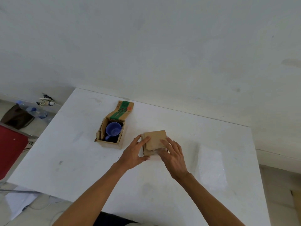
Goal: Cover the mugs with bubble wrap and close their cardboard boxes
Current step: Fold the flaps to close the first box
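Observation:
A small brown cardboard box [155, 138] sits mid-table with its top flaps folded down; a bit of clear bubble wrap shows at its near edge. My left hand [136, 152] clasps its left side and my right hand [173, 154] presses on its top and right side. To the left stands a second box [112, 133], open, its green-printed lid flap tilted back. A blue mug [113, 129] sits uncovered inside it. A loose sheet of bubble wrap [211, 167] lies flat on the table at the right.
The white table [81, 160] stands against a white wall. On the floor at the left are a red object [11, 150], a dark bag [18, 118] and plastic bottles [35, 110]. The table's right edge drops to floor near the bubble wrap.

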`<state>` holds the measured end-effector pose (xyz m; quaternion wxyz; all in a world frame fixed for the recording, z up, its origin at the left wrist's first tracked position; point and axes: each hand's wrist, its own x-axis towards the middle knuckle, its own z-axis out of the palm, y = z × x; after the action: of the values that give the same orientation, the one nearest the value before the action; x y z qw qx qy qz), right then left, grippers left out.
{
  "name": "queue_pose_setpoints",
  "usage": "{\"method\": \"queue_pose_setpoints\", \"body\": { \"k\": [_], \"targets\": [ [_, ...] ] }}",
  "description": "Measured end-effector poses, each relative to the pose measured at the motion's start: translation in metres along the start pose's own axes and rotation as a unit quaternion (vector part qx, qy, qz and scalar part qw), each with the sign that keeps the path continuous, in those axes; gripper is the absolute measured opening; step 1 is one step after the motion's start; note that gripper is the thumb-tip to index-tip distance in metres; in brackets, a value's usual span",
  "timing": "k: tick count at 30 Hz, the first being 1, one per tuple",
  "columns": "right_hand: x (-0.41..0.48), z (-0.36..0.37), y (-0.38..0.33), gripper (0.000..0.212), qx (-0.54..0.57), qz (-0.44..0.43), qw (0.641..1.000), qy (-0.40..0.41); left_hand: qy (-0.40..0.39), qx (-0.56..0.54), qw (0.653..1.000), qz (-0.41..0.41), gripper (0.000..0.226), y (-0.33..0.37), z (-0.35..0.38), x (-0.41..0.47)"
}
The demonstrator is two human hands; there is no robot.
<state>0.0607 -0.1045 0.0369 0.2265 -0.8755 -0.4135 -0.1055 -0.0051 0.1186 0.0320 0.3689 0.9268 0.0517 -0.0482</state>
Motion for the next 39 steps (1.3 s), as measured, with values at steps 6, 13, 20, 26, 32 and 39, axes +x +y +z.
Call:
{"method": "queue_pose_setpoints", "body": {
  "k": [6,13,20,26,32,39],
  "targets": [
    [-0.001,-0.005,-0.01,0.011,0.001,-0.004,0.999,0.044,0.01,0.01,1.0,-0.011,0.09,0.003,-0.003,0.006],
    [-0.014,0.01,-0.012,0.016,0.001,-0.039,0.999,0.004,0.006,0.013,1.0,-0.011,0.086,0.003,0.001,0.0],
    [-0.014,0.017,-0.016,0.03,-0.014,-0.011,1.0,-0.012,-0.049,0.017,0.998,-0.022,0.109,0.0,-0.001,-0.009],
    [-0.024,0.023,-0.014,0.025,-0.026,-0.018,0.998,-0.047,0.002,0.044,0.999,-0.025,0.095,0.013,0.0,-0.005],
    [0.002,0.002,-0.033,0.057,0.192,0.283,0.94,0.001,0.004,-0.057,0.998,-0.015,0.105,0.007,0.006,-0.011],
    [0.057,-0.012,-0.022,0.062,0.328,0.511,0.781,-0.145,0.012,-0.313,0.937,-0.155,0.051,0.049,-0.001,0.012]
  ]
}}
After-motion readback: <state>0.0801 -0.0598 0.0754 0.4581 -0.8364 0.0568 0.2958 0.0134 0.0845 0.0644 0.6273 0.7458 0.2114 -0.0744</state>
